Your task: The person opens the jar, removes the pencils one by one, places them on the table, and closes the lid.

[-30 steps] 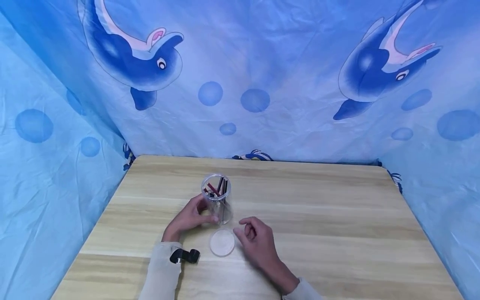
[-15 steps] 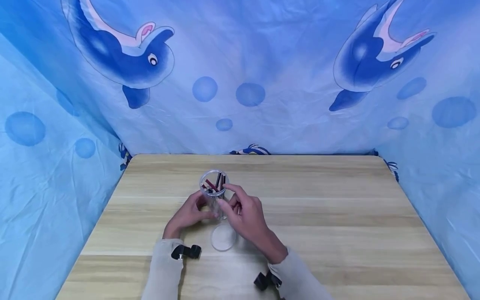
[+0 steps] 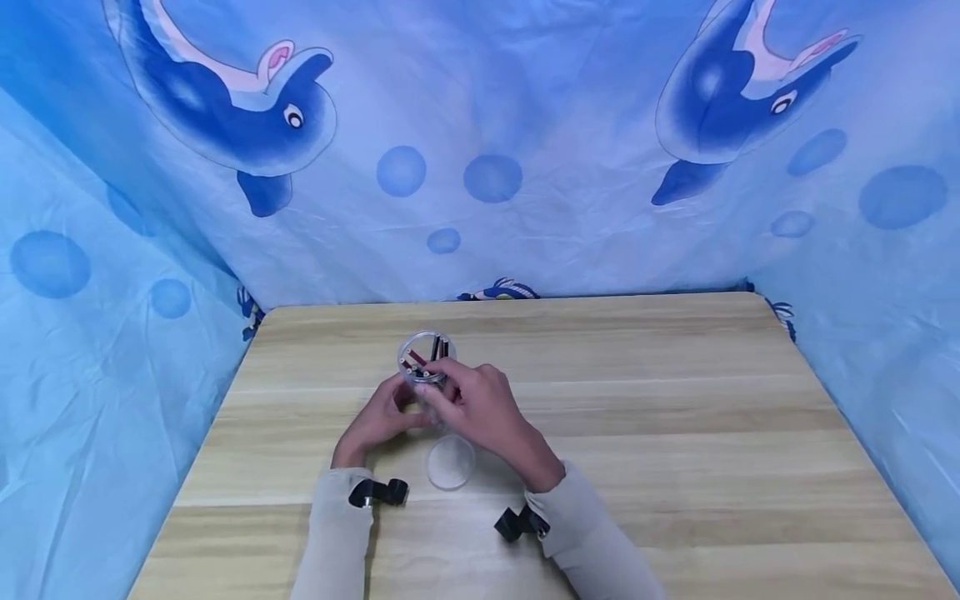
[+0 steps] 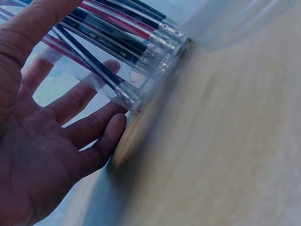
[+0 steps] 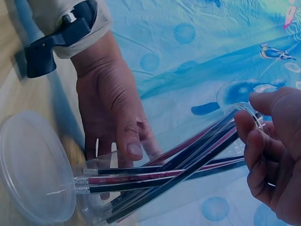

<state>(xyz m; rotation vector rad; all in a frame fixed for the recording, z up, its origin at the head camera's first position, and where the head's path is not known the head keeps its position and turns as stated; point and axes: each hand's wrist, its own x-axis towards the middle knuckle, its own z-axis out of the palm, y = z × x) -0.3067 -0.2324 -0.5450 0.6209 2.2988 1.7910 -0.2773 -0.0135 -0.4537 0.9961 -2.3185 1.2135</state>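
Observation:
A clear plastic jar (image 3: pixel 426 334) stands upright on the table, holding several dark and red pencils (image 5: pixel 155 178). Their eraser ends (image 4: pixel 127 96) rest at the jar's bottom in the left wrist view. My left hand (image 3: pixel 381 421) holds the jar low on its left side, thumb in front and fingers behind. At the mouth is my right hand (image 3: pixel 480 404), its index finger over the opening and its thumb at the near side of the rim. Whether it pinches a pencil or the rim is unclear. A round translucent lid (image 3: pixel 451 462) lies flat in front of the jar.
The wood-grain table (image 3: pixel 675 450) extends well to the right of the hands. Blue dolphin-print sheeting (image 3: pixel 570 167) hangs along its back and sides. Each sleeve carries a black wrist mount (image 3: pixel 378 492).
My right hand has moved up and left from beside the lid to the jar's mouth. My left hand keeps holding the jar. The head view has shifted slightly.

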